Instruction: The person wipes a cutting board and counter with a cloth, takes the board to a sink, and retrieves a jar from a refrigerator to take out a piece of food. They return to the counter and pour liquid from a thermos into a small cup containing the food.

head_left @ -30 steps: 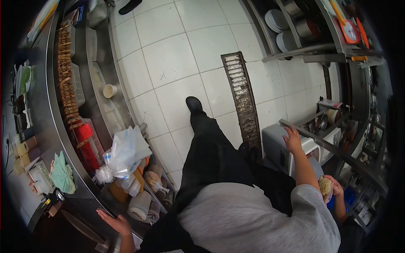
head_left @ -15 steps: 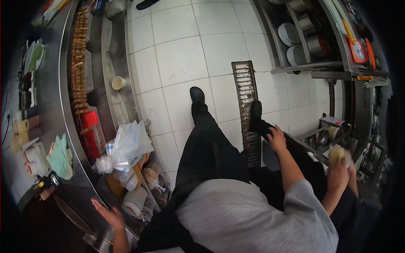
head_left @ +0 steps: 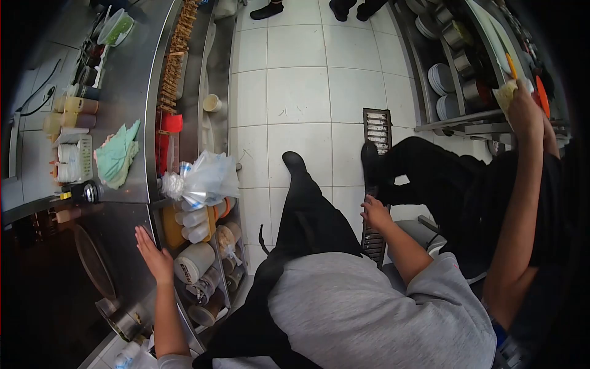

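My left hand [head_left: 155, 258] is stretched out over the edge of the steel counter [head_left: 123, 215], fingers straight and close together, holding nothing. Just right of it, on the lower shelf, stand a white lidded tub [head_left: 195, 262] and other containers. A tied clear plastic bag [head_left: 212, 178] lies above them at the counter's front. My right hand [head_left: 376, 214] hangs beside my thigh over the floor drain, its fingers loosely bent and apart with nothing in them. A green cloth [head_left: 118, 157] is spread on the counter beyond my left hand.
A co-worker at the right holds something pale yellow [head_left: 505, 101] near the shelves. A second person's shoes [head_left: 347, 10] show at the top. Stacked white plates [head_left: 440, 79] sit on the right rack, and a metal drain grate [head_left: 377, 130] runs along the tiled floor.
The view has shifted, so the counter sits farther right. The co-worker's hand with the pale yellow thing has moved up toward the rack. More shoes show at the top.
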`<state>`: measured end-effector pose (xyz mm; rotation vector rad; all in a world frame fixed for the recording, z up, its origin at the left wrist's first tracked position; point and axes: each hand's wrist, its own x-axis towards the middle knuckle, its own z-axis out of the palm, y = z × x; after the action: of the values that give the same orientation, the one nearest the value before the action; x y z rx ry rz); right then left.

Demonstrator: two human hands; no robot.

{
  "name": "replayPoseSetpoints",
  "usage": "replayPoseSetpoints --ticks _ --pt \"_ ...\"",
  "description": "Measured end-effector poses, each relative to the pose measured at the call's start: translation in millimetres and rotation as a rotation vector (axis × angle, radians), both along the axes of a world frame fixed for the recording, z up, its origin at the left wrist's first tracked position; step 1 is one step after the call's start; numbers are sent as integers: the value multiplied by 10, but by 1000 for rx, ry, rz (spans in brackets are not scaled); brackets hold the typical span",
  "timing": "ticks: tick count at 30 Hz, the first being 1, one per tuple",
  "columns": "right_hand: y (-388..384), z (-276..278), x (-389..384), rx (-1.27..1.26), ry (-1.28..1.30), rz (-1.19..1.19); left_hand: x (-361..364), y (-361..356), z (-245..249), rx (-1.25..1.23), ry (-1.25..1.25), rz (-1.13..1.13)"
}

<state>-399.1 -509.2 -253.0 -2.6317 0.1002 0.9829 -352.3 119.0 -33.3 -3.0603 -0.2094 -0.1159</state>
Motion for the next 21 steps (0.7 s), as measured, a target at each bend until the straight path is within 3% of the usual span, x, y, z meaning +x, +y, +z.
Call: replayPoseSetpoints --ticks 7,10,12,16,21 --pt "-81 -83 298 -119 122 -99 84 -28 67 -13 50 35" --pt "58 -224 420 -62 97 39 102 -18 94 -20 47 56" --pt "176 -267 510 28 -54 34 108 -26 110 -16 70 76" --pt "273 -225 673 95 -97 97 112 -18 115 -32 47 89" --pt "176 -122 752 84 -17 152 95 7 125 -59 30 97"
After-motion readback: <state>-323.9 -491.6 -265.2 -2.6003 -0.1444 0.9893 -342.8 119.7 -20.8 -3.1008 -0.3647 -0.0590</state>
